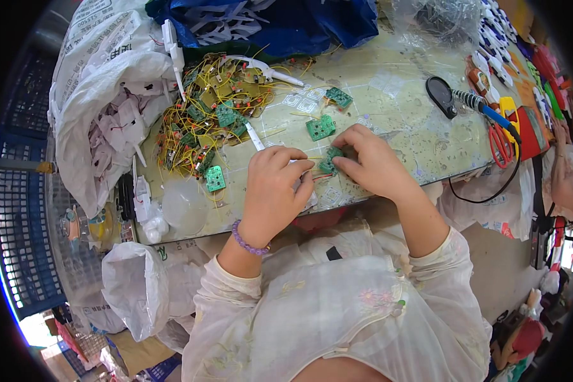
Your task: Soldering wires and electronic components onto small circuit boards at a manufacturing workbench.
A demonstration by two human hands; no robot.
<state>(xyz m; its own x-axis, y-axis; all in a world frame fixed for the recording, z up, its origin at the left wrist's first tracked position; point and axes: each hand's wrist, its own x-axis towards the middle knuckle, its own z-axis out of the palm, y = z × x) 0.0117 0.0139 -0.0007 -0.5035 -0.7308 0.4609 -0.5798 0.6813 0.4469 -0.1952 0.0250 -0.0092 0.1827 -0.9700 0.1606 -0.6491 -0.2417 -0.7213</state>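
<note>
My right hand (377, 164) pinches a small green circuit board (329, 161) between thumb and fingers, just above the table's near edge. Close on its left, my left hand (275, 184) is curled with its palm down around a white plastic part. The narrow tip of this white part (254, 136) sticks out beyond the knuckles; the rest is mostly hidden under the hand. Thin wires run between the two hands. Two more green boards, a nearer one (321, 128) and a farther one (339, 97), lie on the table beyond my fingers.
A heap of wired circuit boards (204, 114) covers the table's left side, beside a white sack (118, 124) of white plastic parts. A blue bag (337, 25) lies at the back. To the right are a soldering iron (498, 118), red-handled scissors (500, 145) and a black oval object (440, 97).
</note>
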